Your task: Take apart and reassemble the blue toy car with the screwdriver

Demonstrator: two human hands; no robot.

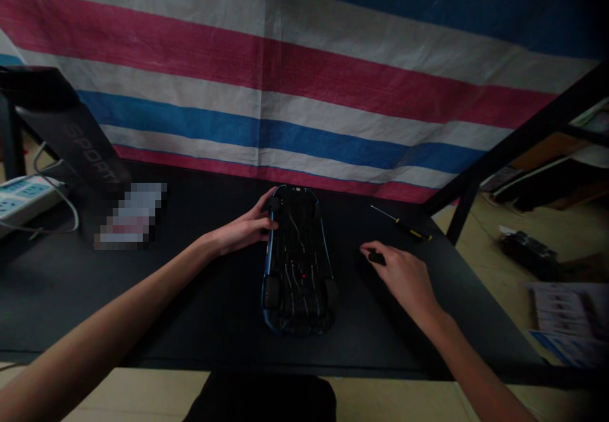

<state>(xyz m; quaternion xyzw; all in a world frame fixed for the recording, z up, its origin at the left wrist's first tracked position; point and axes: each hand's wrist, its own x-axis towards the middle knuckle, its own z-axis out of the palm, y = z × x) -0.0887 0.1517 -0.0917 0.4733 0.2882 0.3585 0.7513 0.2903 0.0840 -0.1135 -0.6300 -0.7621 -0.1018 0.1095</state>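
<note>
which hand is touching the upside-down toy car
The left hand, which holds the toy car at its side; the right hand is apart from the car, pinching a small black piece.

A blue toy car (301,257) lay underside up on the dark table (190,323), its left edge held by the left hand (245,228). To its right, apart from it, the right hand (402,273) held a small black piece (377,257). Just beyond that hand lay a screwdriver (412,229); a bottle (71,124) and a power strip (23,192) were at far left, before a striped sheet (304,70).
</note>
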